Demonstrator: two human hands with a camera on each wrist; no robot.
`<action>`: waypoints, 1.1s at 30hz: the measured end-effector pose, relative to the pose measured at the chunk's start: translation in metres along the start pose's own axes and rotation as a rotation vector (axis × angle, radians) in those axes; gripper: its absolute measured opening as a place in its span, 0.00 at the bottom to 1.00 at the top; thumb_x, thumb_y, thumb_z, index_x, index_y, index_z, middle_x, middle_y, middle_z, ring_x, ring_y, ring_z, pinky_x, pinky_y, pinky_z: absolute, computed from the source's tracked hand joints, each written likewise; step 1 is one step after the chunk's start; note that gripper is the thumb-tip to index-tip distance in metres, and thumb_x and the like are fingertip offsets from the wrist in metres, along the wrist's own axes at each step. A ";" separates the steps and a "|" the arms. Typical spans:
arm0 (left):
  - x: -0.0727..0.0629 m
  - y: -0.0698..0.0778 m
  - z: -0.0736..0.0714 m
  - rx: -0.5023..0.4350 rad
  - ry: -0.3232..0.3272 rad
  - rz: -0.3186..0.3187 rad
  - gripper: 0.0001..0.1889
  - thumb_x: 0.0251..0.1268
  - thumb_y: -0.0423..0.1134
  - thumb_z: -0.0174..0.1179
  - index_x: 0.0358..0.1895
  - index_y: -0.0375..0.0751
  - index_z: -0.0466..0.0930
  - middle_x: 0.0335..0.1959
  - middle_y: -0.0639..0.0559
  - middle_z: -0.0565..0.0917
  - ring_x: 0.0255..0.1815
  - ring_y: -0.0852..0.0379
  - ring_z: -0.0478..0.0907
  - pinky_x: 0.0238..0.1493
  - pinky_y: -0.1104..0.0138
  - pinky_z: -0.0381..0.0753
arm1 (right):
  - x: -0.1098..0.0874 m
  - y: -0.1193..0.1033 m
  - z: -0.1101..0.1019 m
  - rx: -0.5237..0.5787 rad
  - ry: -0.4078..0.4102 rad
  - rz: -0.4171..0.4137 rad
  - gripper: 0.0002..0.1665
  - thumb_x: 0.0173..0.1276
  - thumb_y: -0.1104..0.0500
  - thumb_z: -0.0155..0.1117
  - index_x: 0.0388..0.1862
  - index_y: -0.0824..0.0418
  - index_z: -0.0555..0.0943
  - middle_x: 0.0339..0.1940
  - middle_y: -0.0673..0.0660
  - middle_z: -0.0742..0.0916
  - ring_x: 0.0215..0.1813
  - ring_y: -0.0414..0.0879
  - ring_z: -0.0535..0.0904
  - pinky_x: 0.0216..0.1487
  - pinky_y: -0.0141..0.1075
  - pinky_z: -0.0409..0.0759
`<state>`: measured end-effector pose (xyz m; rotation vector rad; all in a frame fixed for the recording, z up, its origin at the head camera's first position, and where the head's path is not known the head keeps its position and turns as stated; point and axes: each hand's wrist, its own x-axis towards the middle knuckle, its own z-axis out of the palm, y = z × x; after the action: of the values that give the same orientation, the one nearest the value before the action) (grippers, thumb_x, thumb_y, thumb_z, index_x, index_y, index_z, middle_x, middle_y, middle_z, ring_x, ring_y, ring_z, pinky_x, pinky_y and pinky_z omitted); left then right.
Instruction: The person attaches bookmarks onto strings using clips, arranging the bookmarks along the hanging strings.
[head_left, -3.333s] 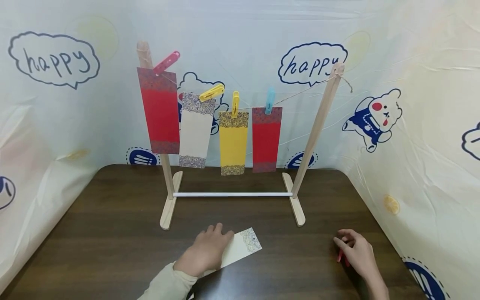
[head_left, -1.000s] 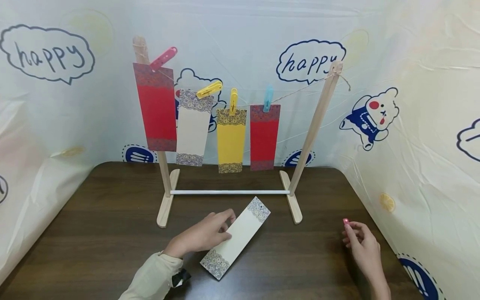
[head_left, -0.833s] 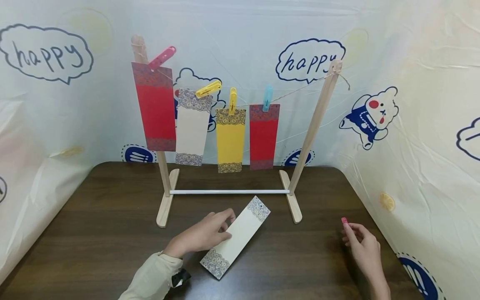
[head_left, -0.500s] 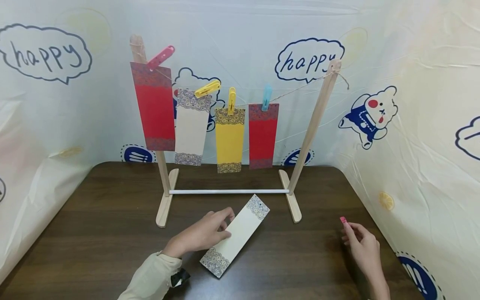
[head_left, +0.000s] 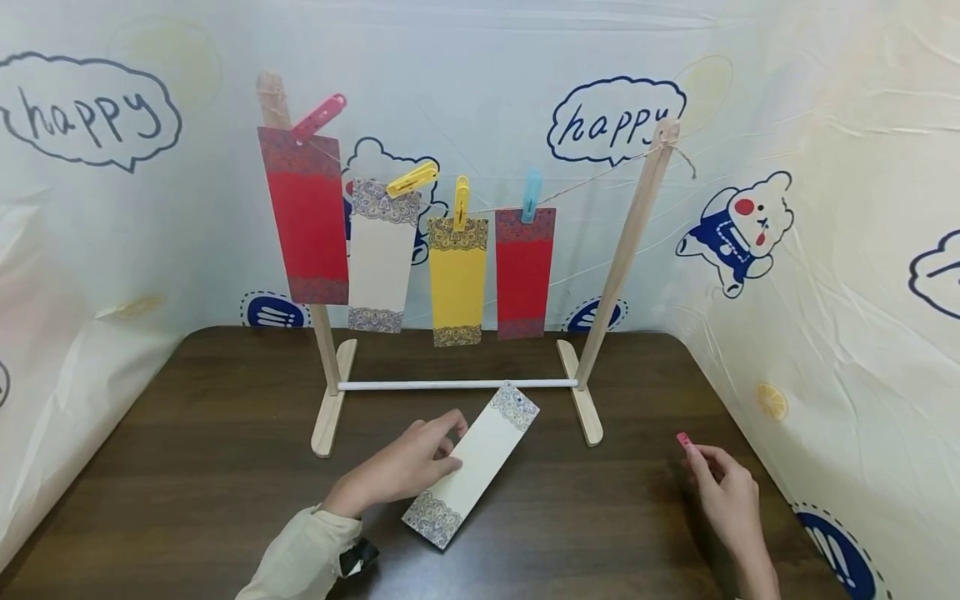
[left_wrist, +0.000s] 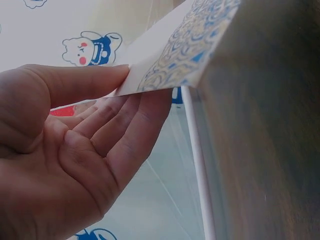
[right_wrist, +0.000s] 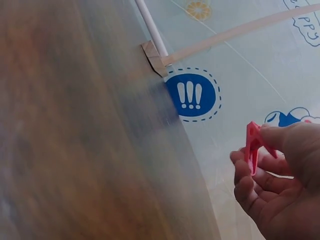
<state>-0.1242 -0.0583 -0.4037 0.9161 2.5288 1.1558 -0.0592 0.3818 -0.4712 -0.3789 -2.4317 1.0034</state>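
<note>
My left hand [head_left: 405,467] pinches a long white card [head_left: 474,467] by its left edge, thumb on top and fingers underneath, as the left wrist view shows. The card [left_wrist: 192,45] has a lace-like blue and tan pattern at both ends and slants up to the right, its far corner overlapping the stand's white rod. On the right, my right hand [head_left: 727,500] holds a small pink clothespin [head_left: 683,439] between thumb and fingers. In the right wrist view the clothespin [right_wrist: 253,145] shows its two legs spread apart.
Beyond my hands stands a wooden rack with a right post [head_left: 630,250], a white rod [head_left: 420,386] and a sagging string [head_left: 600,177]. Clothespins hold a red card [head_left: 306,225], a white card [head_left: 381,267], a yellow card [head_left: 457,283] and another red card [head_left: 525,275] on it.
My left hand has slid the white card out to the right, turned it steeper and raised its far end. My right hand has picked the pink clothespin up from the table.
</note>
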 end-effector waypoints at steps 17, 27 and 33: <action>0.008 0.007 0.000 -0.020 0.064 0.010 0.14 0.69 0.34 0.62 0.51 0.48 0.69 0.25 0.59 0.82 0.29 0.59 0.73 0.34 0.64 0.74 | 0.000 -0.031 -0.007 0.207 -0.028 0.019 0.14 0.75 0.52 0.61 0.47 0.61 0.80 0.16 0.54 0.77 0.17 0.43 0.71 0.18 0.34 0.69; 0.017 0.016 -0.002 -0.045 0.115 0.054 0.13 0.68 0.31 0.62 0.49 0.45 0.70 0.32 0.56 0.86 0.28 0.62 0.76 0.32 0.67 0.76 | 0.007 -0.062 -0.026 0.294 -0.019 -0.033 0.15 0.71 0.57 0.66 0.50 0.66 0.85 0.22 0.51 0.83 0.23 0.44 0.75 0.20 0.32 0.73; 0.019 0.016 -0.006 -0.059 0.142 0.076 0.13 0.67 0.30 0.63 0.49 0.43 0.71 0.32 0.55 0.87 0.30 0.64 0.79 0.33 0.67 0.77 | 0.013 -0.081 -0.037 0.238 -0.107 -0.146 0.12 0.73 0.60 0.62 0.48 0.67 0.84 0.23 0.52 0.83 0.25 0.42 0.77 0.25 0.30 0.76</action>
<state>-0.1344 -0.0423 -0.3871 0.9543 2.5740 1.3558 -0.0568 0.3525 -0.3860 -0.0662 -2.3565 1.2576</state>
